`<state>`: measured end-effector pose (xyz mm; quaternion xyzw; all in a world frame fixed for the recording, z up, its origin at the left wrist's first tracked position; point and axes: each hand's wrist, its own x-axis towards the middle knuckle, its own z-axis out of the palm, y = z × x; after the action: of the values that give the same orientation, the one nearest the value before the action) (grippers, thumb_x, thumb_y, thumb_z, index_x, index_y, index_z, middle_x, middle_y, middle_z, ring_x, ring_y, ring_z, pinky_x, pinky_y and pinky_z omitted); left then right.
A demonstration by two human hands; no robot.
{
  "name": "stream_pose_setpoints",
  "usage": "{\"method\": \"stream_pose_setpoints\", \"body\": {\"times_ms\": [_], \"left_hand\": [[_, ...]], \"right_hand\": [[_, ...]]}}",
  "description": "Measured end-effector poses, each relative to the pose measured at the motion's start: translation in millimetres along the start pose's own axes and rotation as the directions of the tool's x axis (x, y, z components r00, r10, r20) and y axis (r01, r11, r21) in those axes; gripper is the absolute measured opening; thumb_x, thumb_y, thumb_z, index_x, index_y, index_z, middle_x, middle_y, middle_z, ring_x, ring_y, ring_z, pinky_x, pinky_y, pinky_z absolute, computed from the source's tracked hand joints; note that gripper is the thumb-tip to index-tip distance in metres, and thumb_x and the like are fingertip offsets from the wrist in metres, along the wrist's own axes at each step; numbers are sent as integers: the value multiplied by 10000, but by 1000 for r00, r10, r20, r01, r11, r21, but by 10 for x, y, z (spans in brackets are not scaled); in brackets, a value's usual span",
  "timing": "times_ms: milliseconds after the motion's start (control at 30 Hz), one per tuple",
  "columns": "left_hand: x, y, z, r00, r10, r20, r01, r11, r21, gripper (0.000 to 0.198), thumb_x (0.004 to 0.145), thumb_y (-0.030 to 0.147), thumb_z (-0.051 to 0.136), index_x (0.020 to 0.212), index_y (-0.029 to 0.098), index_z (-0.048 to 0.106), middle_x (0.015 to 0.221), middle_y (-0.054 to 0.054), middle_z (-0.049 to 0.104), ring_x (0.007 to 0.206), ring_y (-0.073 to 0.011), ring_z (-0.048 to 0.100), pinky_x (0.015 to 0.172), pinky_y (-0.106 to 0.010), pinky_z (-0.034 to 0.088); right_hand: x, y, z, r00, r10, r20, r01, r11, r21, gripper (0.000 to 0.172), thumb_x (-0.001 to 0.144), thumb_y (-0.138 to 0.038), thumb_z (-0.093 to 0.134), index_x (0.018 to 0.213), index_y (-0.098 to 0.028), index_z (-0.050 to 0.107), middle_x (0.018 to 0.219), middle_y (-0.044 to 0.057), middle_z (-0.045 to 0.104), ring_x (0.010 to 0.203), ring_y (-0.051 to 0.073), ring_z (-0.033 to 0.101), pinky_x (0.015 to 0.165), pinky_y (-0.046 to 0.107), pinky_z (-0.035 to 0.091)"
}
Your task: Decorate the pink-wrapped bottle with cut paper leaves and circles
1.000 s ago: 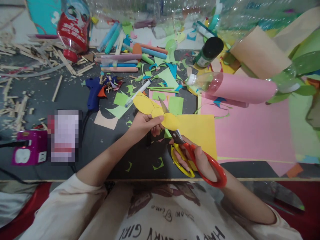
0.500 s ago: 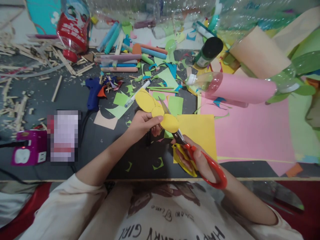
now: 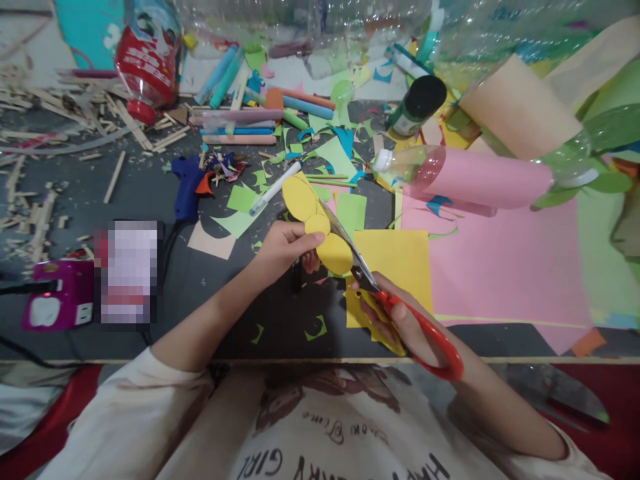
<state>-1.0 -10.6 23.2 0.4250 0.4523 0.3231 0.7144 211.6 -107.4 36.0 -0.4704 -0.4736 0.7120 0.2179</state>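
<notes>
Between thumb and fingers my left hand (image 3: 293, 245) pinches a yellow paper cutout (image 3: 334, 253) with rounded lobes and a small round middle. Its upper lobe still has an extra strip of paper along the edge. My right hand (image 3: 395, 313) is closed on scissors (image 3: 433, 340) with red and yellow handles. The blades point up and left, lying along the right side of the cutout and against its upper lobe. A yellow paper sheet (image 3: 395, 267) lies on the table behind the scissors. The fingertips under the cutout are partly hidden.
At left are a blue glue gun (image 3: 187, 183), a blurred phone-like device (image 3: 127, 273) and a purple box (image 3: 57, 293). Markers (image 3: 240, 123) and paper scraps (image 3: 333, 157) spread across the back. A pink-wrapped bottle (image 3: 485, 177) lies at right on pink paper (image 3: 510, 267).
The cutout has turned and its upper lobe has shifted right. The scissors have moved from beneath the lower lobe to its right side, with their blades now at the upper lobe.
</notes>
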Motion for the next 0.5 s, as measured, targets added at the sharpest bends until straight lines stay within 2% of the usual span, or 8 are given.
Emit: {"method": "stream_pose_setpoints", "body": {"times_ms": [233, 367, 500], "left_hand": [[28, -66, -34, 998, 38, -57, -38, 999, 10, 331, 635, 409, 755, 485, 153, 608, 429, 9, 589, 365, -94, 510, 377, -206, 406], [30, -47, -20, 994, 58, -91, -56, 998, 22, 256, 644, 358, 701, 515, 155, 613, 508, 8, 622, 465, -96, 548, 491, -218, 463], [26, -36, -10, 992, 47, -121, -45, 999, 18, 258, 660, 383, 677, 555, 158, 609, 574, 1, 639, 533, -108, 559, 524, -227, 454]], "right_hand": [[-19, -76, -20, 999, 28, 20, -28, 1000, 8, 795, 735, -878, 378, 1138, -201, 491, 657, -75, 347, 478, 53, 261, 412, 207, 226], [-25, -47, -30, 1000, 9, 11, -9, 1000, -24, 788, 738, -875, 378, 1120, -197, 502, 655, -74, 352, 473, 55, 265, 399, 208, 221], [-30, 2, -29, 1000, -4, -13, 4, 999, -43, 766, 750, -866, 373, 1099, -200, 516, 662, -61, 389, 470, 61, 289, 381, 205, 222]]}}
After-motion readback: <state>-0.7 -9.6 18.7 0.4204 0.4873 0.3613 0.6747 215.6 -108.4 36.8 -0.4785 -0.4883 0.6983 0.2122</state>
